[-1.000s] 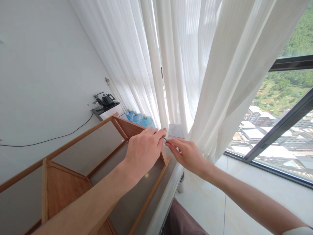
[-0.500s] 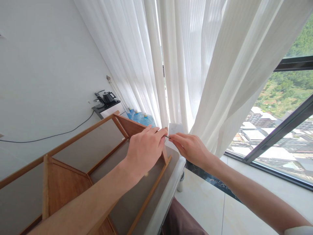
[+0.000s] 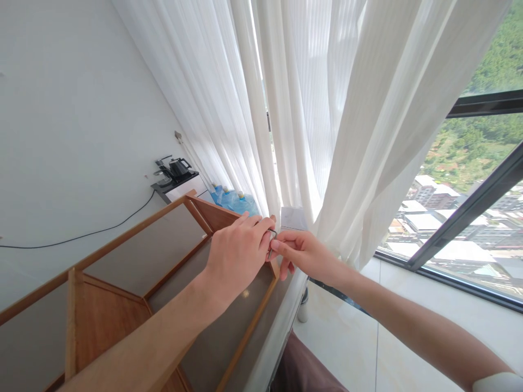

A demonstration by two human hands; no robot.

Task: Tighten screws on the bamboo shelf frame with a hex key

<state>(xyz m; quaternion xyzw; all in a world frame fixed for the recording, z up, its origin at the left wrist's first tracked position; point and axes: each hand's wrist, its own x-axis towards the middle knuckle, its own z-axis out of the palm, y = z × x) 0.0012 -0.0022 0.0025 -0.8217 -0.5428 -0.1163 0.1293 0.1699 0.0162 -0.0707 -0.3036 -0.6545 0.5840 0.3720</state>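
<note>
My left hand rests closed on the far corner of a wooden frame with grey panels that lies on a table. Its fingertips pinch a small bent metal key, which looks like a hex key, at that corner. My right hand meets it from the right, thumb and forefinger pinched on the same key. The key's lower end sits against the wood of the corner.
White sheer curtains hang right behind the hands. A large window at the right looks over buildings and hills. At the back left a white cabinet holds a black kettle, with blue water bottles beside it. A cable runs along the wall.
The key, earlier pointing sideways between the fingertips, now hangs turned downward at the corner. My right hand has moved slightly left and closer to my left hand.
</note>
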